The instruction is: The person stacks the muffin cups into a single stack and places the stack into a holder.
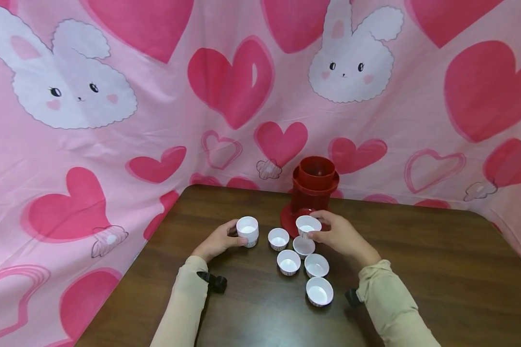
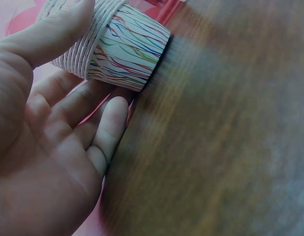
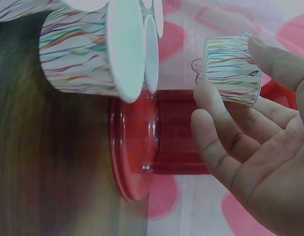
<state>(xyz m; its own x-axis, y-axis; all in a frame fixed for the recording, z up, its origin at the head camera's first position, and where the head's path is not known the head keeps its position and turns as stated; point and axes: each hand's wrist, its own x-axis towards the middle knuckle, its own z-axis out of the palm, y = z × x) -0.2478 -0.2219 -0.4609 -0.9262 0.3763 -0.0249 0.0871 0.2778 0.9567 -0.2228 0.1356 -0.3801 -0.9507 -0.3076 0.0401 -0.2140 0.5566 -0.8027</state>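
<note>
In the head view my left hand [image 1: 219, 239] grips a stack of white paper baking cups [image 1: 248, 231] at the left of the group. The left wrist view shows the nested rims of this stack [image 2: 105, 44] and its coloured wavy lines, with the thumb across the side. My right hand [image 1: 340, 236] pinches a single paper cup [image 1: 308, 225] between thumb and fingers, raised over another cup [image 1: 304, 246]. Up close in the right wrist view, the pinched cup [image 3: 233, 70] has the same streaked pattern.
More paper cups stand upright on the brown wooden table [image 1: 252, 308], including one nearest the front [image 1: 319, 292]. Behind them is a red plastic cylinder on a round base [image 1: 314, 185]. A pink cloth with hearts and rabbits [image 1: 252, 96] hangs behind the table.
</note>
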